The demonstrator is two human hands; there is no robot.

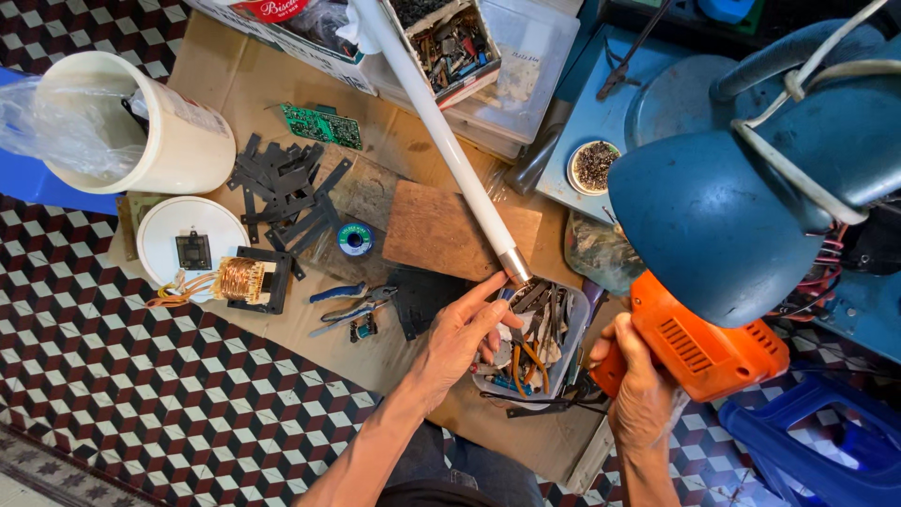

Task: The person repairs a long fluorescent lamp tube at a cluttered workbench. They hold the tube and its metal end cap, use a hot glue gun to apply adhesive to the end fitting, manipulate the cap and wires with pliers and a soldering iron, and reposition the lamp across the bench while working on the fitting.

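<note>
Both hands are working over the cardboard sheet (282, 84) on the tiled floor. My left hand (465, 333) is reaching, fingers loosely spread and gripping nothing, into the clear tub of tools (574, 324), its fingertip just beside the metal cap of the white fluorescent tube (441, 131). My right hand (638, 385) is clenching the orange power drill (699, 343). A careless nudge could be cracking the propped tube; sharp tools could be nicking my fingers.

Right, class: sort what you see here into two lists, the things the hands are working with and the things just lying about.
In hand:
left hand, reaching into the clear tub of tools
right hand, gripping the orange power drill

Lying about:
white tube lamp
green circuit board
copper coil
blue-handled pliers
white bucket
</note>
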